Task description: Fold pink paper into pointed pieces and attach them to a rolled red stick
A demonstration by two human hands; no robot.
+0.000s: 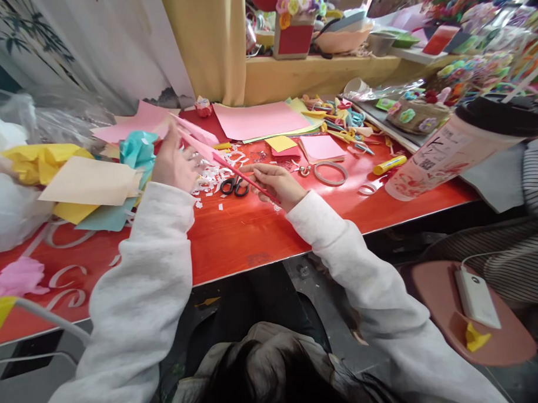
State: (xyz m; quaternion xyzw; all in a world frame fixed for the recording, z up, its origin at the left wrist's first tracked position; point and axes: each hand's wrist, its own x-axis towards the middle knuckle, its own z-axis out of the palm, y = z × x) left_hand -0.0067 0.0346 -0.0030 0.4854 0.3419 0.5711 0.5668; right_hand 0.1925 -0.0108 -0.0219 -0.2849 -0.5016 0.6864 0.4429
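A long, narrow pink paper strip [232, 166] slants down from left to right between my hands, its lower part a darker pink. At its upper end my left hand [174, 160] has the paper near the thumb, the other fingers loosely curled and slightly blurred. The lower end is pinched between the thumb and fingers of my right hand [279, 183]. Just behind the strip, black-handled scissors [234, 187] lie on the red table [244, 237], partly hidden by my right fingers. White paper scraps [213, 177] are scattered beside the scissors.
Pink sheets [257, 121], a yellow note pad [280, 144] and a tape ring [331, 173] lie behind my hands. A large cup [443, 148] stands tilted in view at right. Stacked paper [92, 181] and plastic bags [13, 193] crowd the left. A power bank [477, 297] rests on a stool.
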